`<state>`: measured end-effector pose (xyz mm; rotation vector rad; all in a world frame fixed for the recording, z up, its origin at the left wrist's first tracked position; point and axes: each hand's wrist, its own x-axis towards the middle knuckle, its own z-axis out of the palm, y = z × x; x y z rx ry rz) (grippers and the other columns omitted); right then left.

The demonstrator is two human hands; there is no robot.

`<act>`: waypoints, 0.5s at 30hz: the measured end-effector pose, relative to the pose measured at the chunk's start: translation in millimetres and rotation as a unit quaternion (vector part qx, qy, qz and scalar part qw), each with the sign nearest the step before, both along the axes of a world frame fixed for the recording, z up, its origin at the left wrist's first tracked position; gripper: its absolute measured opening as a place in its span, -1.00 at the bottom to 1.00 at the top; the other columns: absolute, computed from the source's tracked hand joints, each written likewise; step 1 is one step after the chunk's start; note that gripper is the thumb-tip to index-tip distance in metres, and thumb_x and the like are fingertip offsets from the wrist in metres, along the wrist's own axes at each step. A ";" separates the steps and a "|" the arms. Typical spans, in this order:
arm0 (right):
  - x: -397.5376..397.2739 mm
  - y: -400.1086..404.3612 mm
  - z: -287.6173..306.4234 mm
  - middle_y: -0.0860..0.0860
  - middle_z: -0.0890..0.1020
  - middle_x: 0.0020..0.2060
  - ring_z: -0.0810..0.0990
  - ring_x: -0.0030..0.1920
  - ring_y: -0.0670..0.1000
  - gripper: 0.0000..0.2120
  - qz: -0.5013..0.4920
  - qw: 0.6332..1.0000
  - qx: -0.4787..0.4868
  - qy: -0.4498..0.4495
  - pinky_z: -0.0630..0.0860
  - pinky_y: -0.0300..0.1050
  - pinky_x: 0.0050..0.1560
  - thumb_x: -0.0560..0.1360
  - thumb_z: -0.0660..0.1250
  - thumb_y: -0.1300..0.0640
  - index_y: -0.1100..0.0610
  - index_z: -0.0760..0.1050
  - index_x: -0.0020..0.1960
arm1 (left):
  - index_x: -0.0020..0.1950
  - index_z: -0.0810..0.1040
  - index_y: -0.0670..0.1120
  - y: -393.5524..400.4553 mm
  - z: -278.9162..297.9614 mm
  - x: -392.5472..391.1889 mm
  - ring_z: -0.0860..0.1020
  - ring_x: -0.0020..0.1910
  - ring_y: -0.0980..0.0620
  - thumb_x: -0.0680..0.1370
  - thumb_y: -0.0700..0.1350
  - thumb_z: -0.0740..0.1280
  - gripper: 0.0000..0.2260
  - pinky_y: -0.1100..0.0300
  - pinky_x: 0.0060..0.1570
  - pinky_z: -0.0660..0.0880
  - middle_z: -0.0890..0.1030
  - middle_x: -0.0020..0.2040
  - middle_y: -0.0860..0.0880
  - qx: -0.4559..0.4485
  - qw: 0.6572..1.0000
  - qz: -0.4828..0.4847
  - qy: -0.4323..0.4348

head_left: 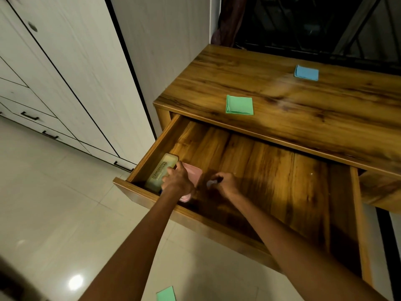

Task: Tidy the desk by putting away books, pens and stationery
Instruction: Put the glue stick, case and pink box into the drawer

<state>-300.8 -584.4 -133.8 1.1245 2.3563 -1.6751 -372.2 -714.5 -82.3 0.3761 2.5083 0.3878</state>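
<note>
I am gripping the pink case [193, 171] with my left hand [176, 181] and a pen [213, 182] with my right hand [226, 184] inside the drawer [282, 170]; two pads [239, 104] at frame centre are awaiting stowing.

White wardrobe doors [71, 68] with black trim and dark drawer handles [30, 116] fill the left wall. Glossy pale floor tiles [54, 203] reflect a ceiling light. A dark barred window [314, 25] sits behind, beside a brownish curtain [227, 20].
</note>
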 end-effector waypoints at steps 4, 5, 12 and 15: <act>14.9 -15.1 -8.2 0.29 0.57 0.13 0.57 0.12 0.17 -0.64 0.082 0.997 0.003 0.008 0.49 -0.37 -0.12 0.42 0.36 0.44 0.43 0.45 0.21 | 0.53 -0.04 -0.09 -5.5 2.3 -2.6 0.28 0.37 -0.33 0.30 -0.07 0.57 0.01 -0.16 0.28 0.38 0.17 0.44 -0.28 -0.016 1.000 -0.011 -0.019; 16.8 -19.5 -9.3 0.28 0.58 0.13 0.58 0.13 0.18 -0.65 0.096 0.995 0.007 0.011 0.49 -0.38 -0.15 0.43 0.36 0.42 0.42 0.46 0.20 | 0.52 -0.04 -0.10 -6.2 3.1 -2.7 0.28 0.37 -0.33 0.30 -0.07 0.57 0.01 -0.16 0.29 0.38 0.17 0.44 -0.29 -0.016 1.000 -0.011 -0.023; 23.0 -25.9 -13.7 0.17 0.65 0.10 0.62 0.12 0.12 -0.69 0.188 0.980 0.059 0.010 0.56 -0.07 0.12 0.41 0.44 0.26 0.27 0.57 0.15 | 0.53 -0.13 -0.12 -7.9 0.1 -2.9 0.22 0.43 -0.31 0.33 -0.03 0.55 0.03 -0.20 0.37 0.25 0.22 0.44 -0.28 0.002 0.999 -0.006 -0.049; 26.6 -27.7 -13.6 0.16 0.63 0.13 0.59 0.17 0.12 -0.71 0.199 0.975 0.102 0.016 0.53 -0.01 0.19 0.44 0.43 0.21 0.26 0.58 0.14 | 0.53 -0.23 -0.12 -8.0 -1.6 -0.4 0.13 0.46 -0.33 0.35 0.02 0.53 0.08 -0.21 0.42 0.14 0.14 0.48 -0.30 -0.026 0.998 -0.008 -0.048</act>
